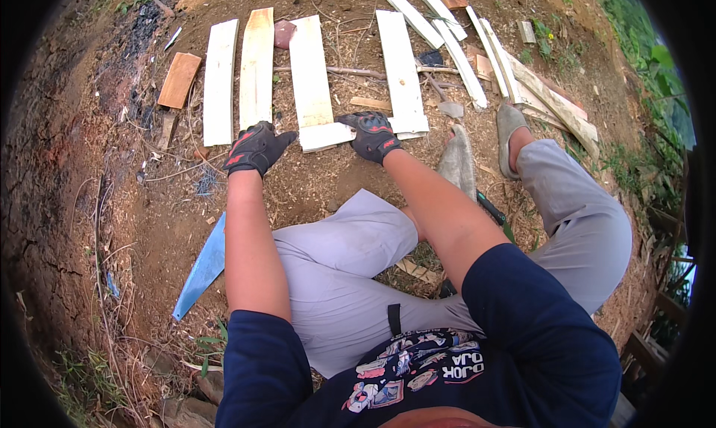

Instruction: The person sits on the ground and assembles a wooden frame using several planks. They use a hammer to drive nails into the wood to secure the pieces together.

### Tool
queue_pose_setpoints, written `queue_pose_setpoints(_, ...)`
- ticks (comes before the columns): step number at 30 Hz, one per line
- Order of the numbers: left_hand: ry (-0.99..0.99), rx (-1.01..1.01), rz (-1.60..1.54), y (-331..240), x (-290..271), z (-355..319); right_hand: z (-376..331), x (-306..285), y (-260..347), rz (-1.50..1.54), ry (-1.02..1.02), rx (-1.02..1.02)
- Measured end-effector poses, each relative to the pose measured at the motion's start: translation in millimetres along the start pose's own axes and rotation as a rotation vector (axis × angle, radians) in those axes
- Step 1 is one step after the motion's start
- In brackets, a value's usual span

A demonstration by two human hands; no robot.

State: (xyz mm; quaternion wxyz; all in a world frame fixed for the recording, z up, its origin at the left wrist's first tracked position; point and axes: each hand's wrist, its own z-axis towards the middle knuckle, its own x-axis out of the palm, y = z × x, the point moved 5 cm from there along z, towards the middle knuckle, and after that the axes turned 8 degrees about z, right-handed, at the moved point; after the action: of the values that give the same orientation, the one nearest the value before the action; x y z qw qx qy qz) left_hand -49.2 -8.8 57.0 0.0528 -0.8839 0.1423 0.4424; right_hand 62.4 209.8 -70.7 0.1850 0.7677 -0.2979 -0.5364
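In the head view, there it was, right in front of you: the short board (324,136) lay crosswise at the near ends of the third plank (309,63) and the fourth plank (401,66), its long axis running side to side while theirs pointed away from you. Your right hand (371,136) was the nearer one, gloved and set down over the middle of that board; whether the fingers were clamped around it or only pressing, you couldn't tell from here. Your left hand (257,148) sat well apart from the right, at the near end of the second plank (256,70), thumb stuck out toward the short board's left end; its grip on that plank was hidden too. So the short board lay to the right of your left hand and under your right. And the look of it: pale, flat, straight-edged, bare wood, its right end reaching just past the fourth plank, its middle covered by your glove. Farther left, the first plank (221,81) lay on the dirt (149,197), just as pale, touched by neither hand.
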Motion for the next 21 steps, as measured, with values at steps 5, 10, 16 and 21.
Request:
queue_pose_setpoints(5,0.017,0.014,-0.018,2.4,8.5,7.4,5.6,3.6,-14.5,-0.108,-0.084,-0.067)
queue_pose_setpoints(10,0.014,-0.052,-0.028,16.1,7.8,3.0,31.6,-42.3,14.7,-0.103,-0.218,-0.148)
queue_pose_setpoints(16,0.03,-0.031,-0.062,9.2,6.7,3.1,92.4,-85.3,11.1,-0.2,-0.2,-0.069)
queue_pose_setpoints(21,0.039,-0.03,-0.045,11.5,7.8,3.8,109.4,-82.0,4.7,-0.284,-0.165,-0.078)
